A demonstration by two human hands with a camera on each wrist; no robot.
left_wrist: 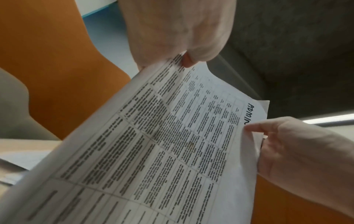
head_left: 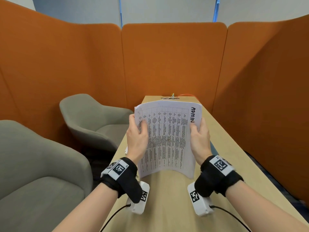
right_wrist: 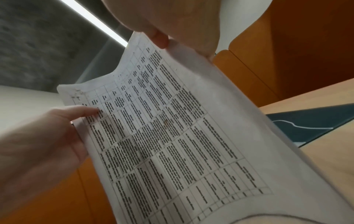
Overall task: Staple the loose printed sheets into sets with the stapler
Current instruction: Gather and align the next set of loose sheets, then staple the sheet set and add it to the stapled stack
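A bundle of printed sheets [head_left: 167,138] with a table of text and "ADMIN" handwritten near the top edge is held upright above the wooden table [head_left: 168,198], bowed toward me. My left hand [head_left: 136,138] grips its left edge, thumb on the front. My right hand [head_left: 199,138] grips the right edge, thumb by the handwriting. The left wrist view shows the sheets [left_wrist: 172,144] between my left hand [left_wrist: 182,45] and right hand [left_wrist: 287,144]. In the right wrist view the sheets [right_wrist: 172,128] span from my right hand [right_wrist: 172,30] to my left hand [right_wrist: 47,136]. No stapler shows.
Two grey armchairs [head_left: 93,121] stand left of the narrow table. Orange padded partitions [head_left: 173,61] enclose the booth. A small outlet plate with coloured cables [head_left: 170,97] sits at the table's far end. A dark blue-green flat thing [right_wrist: 310,121] lies on the table at the right. More paper [left_wrist: 21,157] lies at the left.
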